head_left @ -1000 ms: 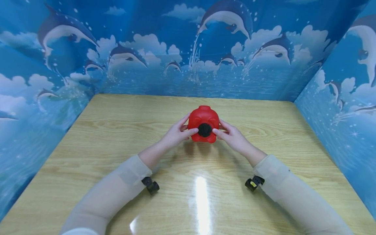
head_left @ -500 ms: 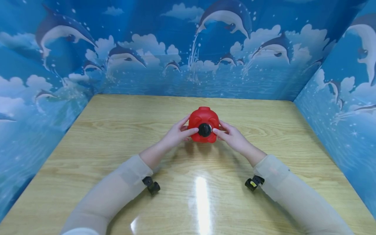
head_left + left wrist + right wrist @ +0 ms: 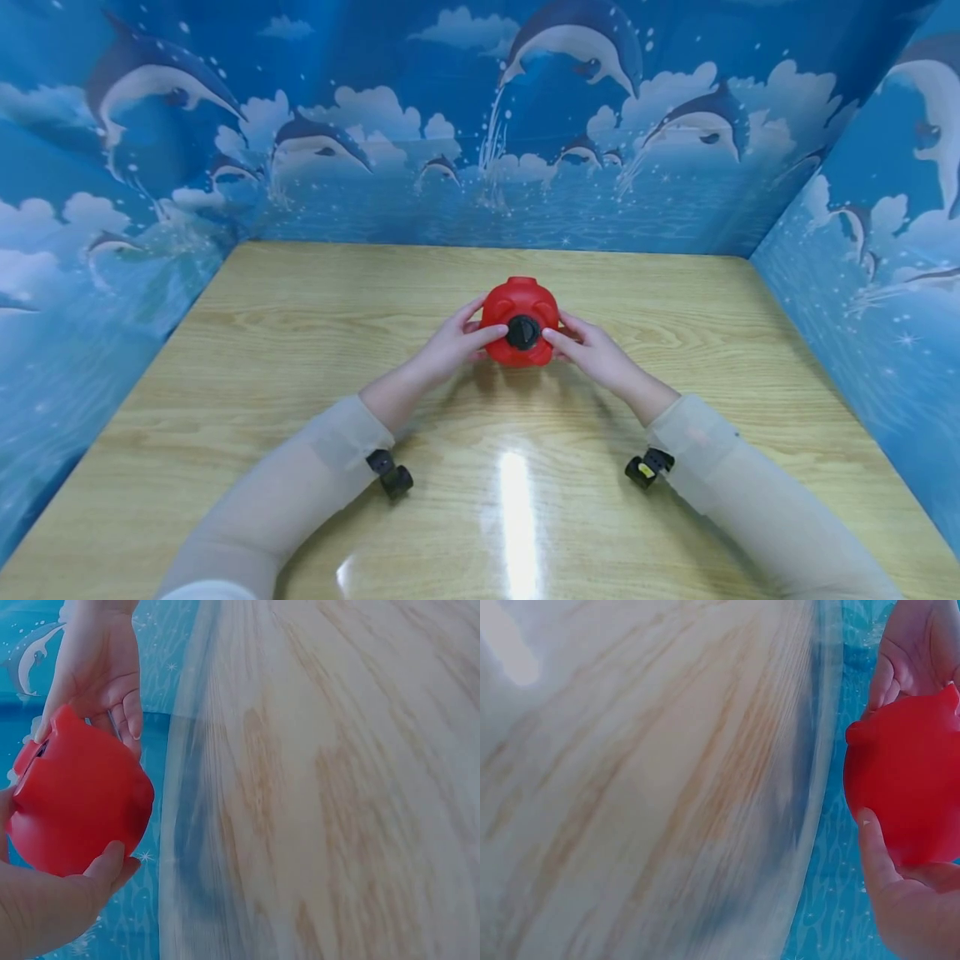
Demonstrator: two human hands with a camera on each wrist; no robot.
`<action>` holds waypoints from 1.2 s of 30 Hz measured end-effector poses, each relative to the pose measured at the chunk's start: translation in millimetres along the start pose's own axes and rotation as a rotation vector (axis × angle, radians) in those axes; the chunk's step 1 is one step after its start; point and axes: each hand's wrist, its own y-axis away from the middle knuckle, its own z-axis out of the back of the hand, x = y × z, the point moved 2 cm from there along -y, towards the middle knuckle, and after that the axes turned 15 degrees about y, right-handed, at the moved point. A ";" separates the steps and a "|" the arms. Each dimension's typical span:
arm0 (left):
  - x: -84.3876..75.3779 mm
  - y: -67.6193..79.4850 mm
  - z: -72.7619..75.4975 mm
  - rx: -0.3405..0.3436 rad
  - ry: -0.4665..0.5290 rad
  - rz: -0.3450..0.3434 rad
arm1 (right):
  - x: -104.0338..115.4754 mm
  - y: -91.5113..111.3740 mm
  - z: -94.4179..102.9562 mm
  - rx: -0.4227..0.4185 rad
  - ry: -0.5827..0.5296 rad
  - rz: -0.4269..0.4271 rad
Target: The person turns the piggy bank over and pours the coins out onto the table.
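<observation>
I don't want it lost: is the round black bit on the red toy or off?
On: the head view shows the black bit against the red toy, between left hand and right hand.

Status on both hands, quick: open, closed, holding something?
Left hand: holding the red object by its left side, thumb beside the black disc.
Right hand: holding the same object by its right side.

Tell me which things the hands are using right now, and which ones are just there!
Being used:
red toy, held between both hands
black cap, on the toy, with a thumb at each side
left hand
right hand

Just there:
table, under the hands
dolphin cloth, behind the table
small black cameras, worn on the sleeves
</observation>
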 end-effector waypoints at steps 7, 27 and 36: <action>2.4 -3.2 -3.1 0.007 0.105 0.019 | -1.2 -1.0 -0.3 0.007 0.008 -0.008; 3.2 -5.9 -2.5 -0.009 0.152 0.066 | -1.1 -4.9 2.4 0.030 -0.003 -0.056; 2.3 -5.1 -2.6 0.002 0.194 0.108 | 1.8 -5.1 3.6 0.060 -0.017 -0.053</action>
